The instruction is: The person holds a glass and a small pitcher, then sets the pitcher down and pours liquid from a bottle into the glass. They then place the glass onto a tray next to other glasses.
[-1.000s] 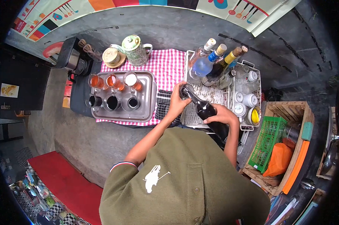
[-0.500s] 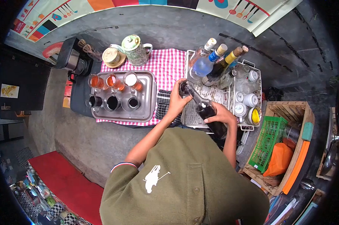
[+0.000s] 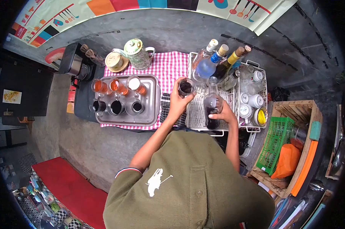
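My left hand [image 3: 178, 102] is wrapped round a clear glass [image 3: 186, 87] of dark liquid, over the left side of the white wire basket [image 3: 192, 116]. In my right hand [image 3: 226, 113] is a clear bottle [image 3: 211, 102], partly filled with dark liquid, its neck pointing away from me and apart from the glass. To the left lies a metal tray [image 3: 154, 100]. Its front row is glasses of dark liquid, among them a middle glass [image 3: 116, 107]; behind them stand glasses of orange-red drink, including a left one [image 3: 100, 86].
Several bottles, one a blue bottle [image 3: 206, 68], stand at the back of the basket. White-lidded jars [image 3: 255, 100] fill its right section. A patterned pitcher [image 3: 137, 57] is behind the tray on a checked cloth [image 3: 170, 72]. A wooden crate [image 3: 315, 114] is at right.
The bottle's neck has come away from the glass, and my right hand has swung the bottle more upright. The glass in my left hand stays nearly in place.
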`<state>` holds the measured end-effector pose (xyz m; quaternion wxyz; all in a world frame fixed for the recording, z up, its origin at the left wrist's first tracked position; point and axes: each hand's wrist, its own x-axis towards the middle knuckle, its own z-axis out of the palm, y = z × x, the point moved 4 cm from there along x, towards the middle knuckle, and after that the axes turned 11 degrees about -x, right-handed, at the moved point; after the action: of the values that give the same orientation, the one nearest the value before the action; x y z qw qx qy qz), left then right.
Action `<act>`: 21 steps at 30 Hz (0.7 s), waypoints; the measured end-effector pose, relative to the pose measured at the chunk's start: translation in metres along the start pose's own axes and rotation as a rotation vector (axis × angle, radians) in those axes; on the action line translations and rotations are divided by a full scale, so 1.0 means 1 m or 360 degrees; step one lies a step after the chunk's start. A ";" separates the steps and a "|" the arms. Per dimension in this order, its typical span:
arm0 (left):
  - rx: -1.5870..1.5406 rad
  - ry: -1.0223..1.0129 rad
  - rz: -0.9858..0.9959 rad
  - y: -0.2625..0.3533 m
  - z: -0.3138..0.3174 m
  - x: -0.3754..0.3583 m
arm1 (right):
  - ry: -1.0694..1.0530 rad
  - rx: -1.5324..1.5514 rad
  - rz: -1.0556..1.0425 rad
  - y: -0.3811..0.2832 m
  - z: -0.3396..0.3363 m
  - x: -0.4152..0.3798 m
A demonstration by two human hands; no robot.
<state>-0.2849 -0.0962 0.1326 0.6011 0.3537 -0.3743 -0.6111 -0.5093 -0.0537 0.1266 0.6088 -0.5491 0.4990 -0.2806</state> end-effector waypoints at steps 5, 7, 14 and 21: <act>0.0057 0.0038 0.0096 0.006 -0.006 0.001 | 0.0180 0.0042 -0.0093 0.018 0.000 0.014; 0.0077 0.0039 0.0101 0.007 -0.009 0.001 | 0.0238 0.0042 -0.0195 0.026 0.001 0.021; 0.0070 0.0037 0.0142 0.005 -0.016 -0.004 | 0.0337 0.0101 -0.0230 0.048 0.006 0.041; 0.0085 0.0028 0.0106 0.009 -0.015 -0.008 | 0.0442 -0.0148 -0.0072 0.077 0.006 0.042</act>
<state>-0.2667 -0.0890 0.1333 0.6147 0.3624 -0.3967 -0.5774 -0.5049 -0.0705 0.0401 0.5013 -0.5438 0.5784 -0.3441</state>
